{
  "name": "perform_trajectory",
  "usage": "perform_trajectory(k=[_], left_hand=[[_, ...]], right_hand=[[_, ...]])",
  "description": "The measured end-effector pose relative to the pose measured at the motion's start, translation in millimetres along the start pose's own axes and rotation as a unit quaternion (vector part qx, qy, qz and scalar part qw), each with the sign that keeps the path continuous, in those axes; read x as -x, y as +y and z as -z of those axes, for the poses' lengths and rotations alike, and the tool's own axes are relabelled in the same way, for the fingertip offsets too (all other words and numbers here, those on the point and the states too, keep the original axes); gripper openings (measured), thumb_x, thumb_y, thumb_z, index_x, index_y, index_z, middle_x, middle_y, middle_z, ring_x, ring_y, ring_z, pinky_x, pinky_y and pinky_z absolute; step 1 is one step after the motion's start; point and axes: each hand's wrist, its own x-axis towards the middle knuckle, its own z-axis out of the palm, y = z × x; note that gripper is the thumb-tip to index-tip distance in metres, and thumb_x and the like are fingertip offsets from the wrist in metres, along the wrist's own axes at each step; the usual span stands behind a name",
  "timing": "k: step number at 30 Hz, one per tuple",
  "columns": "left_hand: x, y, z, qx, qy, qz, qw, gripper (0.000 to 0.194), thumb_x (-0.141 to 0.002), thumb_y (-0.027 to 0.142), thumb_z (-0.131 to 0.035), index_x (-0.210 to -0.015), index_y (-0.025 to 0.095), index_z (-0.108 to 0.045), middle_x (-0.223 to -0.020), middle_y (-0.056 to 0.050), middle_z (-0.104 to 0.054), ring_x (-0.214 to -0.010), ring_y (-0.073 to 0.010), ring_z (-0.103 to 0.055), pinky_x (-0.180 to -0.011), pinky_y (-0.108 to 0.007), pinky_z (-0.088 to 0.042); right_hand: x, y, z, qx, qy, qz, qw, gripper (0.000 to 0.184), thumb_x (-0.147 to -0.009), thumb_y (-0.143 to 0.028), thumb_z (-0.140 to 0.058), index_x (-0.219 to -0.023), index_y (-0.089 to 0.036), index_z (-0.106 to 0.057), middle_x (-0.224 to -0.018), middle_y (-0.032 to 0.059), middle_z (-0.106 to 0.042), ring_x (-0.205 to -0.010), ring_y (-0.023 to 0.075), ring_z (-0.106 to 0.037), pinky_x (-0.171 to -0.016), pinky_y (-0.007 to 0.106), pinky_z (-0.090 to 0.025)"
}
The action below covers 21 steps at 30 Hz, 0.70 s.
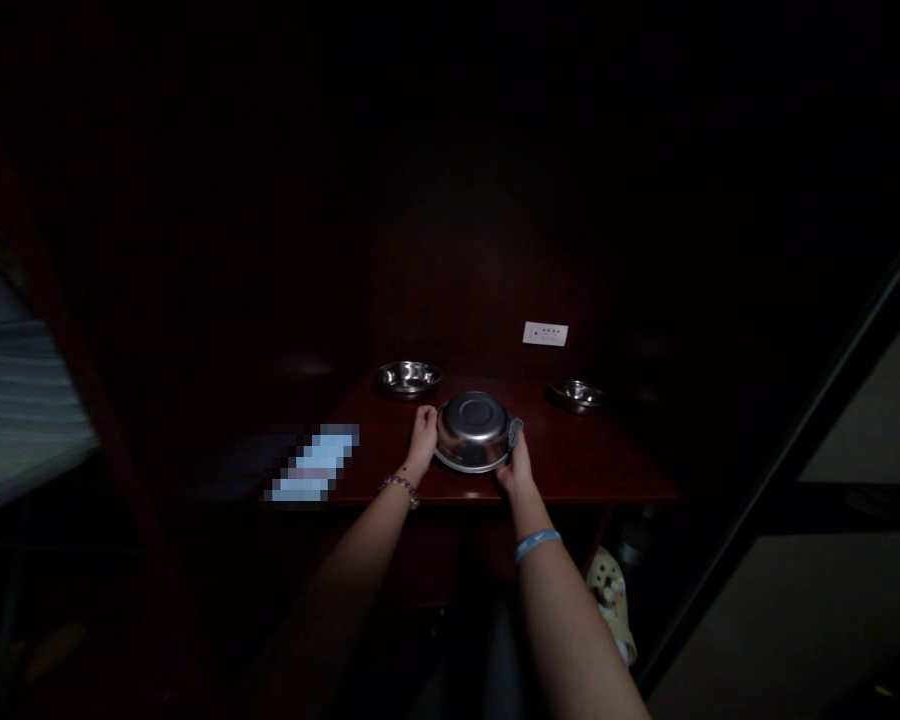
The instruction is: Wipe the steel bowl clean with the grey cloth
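A shiny metal bowl (473, 425) is held upside down over the front part of the dark red desk (607, 460), its base facing up. On its left rim my left hand (422, 440) is closed. My right hand (517, 465) grips the right side, with a grey cloth (515, 432) between the fingers and the bowl. What lies beneath the bowl is hidden. Behind it on the left stands a second metal bowl (409, 378), upright. A third metal bowl (577, 396) stands upright at the back right.
A white power socket (545, 334) is set in the back panel. At the desk's left lies a pixelated bright patch (315, 465). Below on the right is a cream clog (609, 600). Dark panels rise on both sides, and bedding (22, 400) shows at far left.
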Motion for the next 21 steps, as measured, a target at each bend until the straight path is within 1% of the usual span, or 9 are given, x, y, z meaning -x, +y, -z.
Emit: perform_trajectory(k=[3, 5, 12, 16, 21], left_hand=[[2, 3, -0.1, 0.004, -0.006, -0.001, 1.000, 0.010, -0.089, 0.029, -0.048, -0.085, 0.021, -0.052, -0.086, -0.001, -0.056, -0.085, -0.0160, -0.054, -0.090, -0.031, -0.043], [3, 4, 0.0, 0.006, -0.008, -0.002, 1.000, 0.010, -0.090, 0.029, -0.047, -0.086, 0.021, -0.052, -0.087, -0.002, -0.056, -0.086, -0.0161, -0.054, -0.091, -0.031, -0.043], [3, 4, -0.2, 0.008, -0.009, -0.007, 1.000, 0.013, -0.089, 0.034, -0.048, -0.086, 0.022, -0.052, -0.086, -0.002, -0.056, -0.088, -0.0167, -0.055, -0.092, -0.031, -0.043], [3, 4, -0.6, 0.017, -0.007, -0.004, 1.000, 0.014, -0.088, 0.034, -0.049, -0.086, 0.021, -0.053, -0.086, -0.002, -0.056, -0.087, -0.0170, -0.055, -0.092, -0.032, -0.044], [5, 7, -0.5, 0.029, -0.007, -0.002, 1.000, 0.020, -0.088, 0.041, -0.051, -0.082, 0.022, -0.053, -0.084, -0.002, -0.057, -0.086, -0.0174, -0.055, -0.091, -0.032, -0.046]], right_hand=[[2, -3, -3, -0.039, 0.059, -0.064, 0.995, 0.039, -0.088, -0.050, -0.046, -0.104, -0.021, -0.066, -0.115, 0.0102, -0.071, -0.115, 0.0210, -0.065, -0.101, 0.044, -0.052], [4, -6, -5, -0.059, 0.072, -0.078, 0.993, 0.038, -0.088, -0.048, -0.047, -0.105, -0.020, -0.065, -0.116, 0.0101, -0.071, -0.115, 0.0203, -0.065, -0.101, 0.043, -0.051], [11, -13, -10, -0.102, 0.084, -0.102, 0.986, 0.031, -0.088, -0.045, -0.049, -0.098, -0.020, -0.066, -0.108, 0.0080, -0.074, -0.111, 0.0188, -0.067, -0.097, 0.040, -0.054], [12, -14, -11, -0.102, 0.083, -0.090, 0.987, 0.027, -0.089, -0.044, -0.050, -0.094, -0.022, -0.066, -0.103, 0.0061, -0.075, -0.106, 0.0190, -0.069, -0.095, 0.040, -0.056], [11, -13, -9, -0.083, 0.077, -0.086, 0.990, 0.028, -0.088, -0.044, -0.050, -0.093, -0.022, -0.066, -0.104, 0.0065, -0.075, -0.106, 0.0193, -0.069, -0.095, 0.039, -0.056]])
